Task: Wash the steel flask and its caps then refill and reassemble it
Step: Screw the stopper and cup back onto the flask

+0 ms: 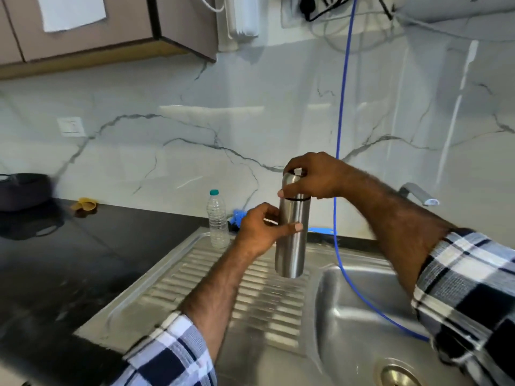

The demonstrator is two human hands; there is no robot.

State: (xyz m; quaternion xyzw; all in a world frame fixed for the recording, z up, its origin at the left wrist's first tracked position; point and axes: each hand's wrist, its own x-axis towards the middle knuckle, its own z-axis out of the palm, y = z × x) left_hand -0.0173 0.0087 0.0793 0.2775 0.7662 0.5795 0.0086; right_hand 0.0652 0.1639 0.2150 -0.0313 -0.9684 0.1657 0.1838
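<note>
A tall steel flask [291,246] is held upright in the air above the ribbed drainboard [223,291]. My left hand [262,229] grips its body around the middle, thumb across the front. My right hand [315,176] wraps over the steel outer cap [292,183] at the top, fingers curled round it. The cap sits on the flask, with a thin black seam below it. Any inner cap is hidden.
The steel sink basin [362,316] with its drain [401,374] lies at lower right, a blue hose [341,135] hanging into it. A tap spout [418,193] juts out at right. A clear plastic bottle [217,218] stands at the drainboard's back. Black countertop [69,260] spreads left.
</note>
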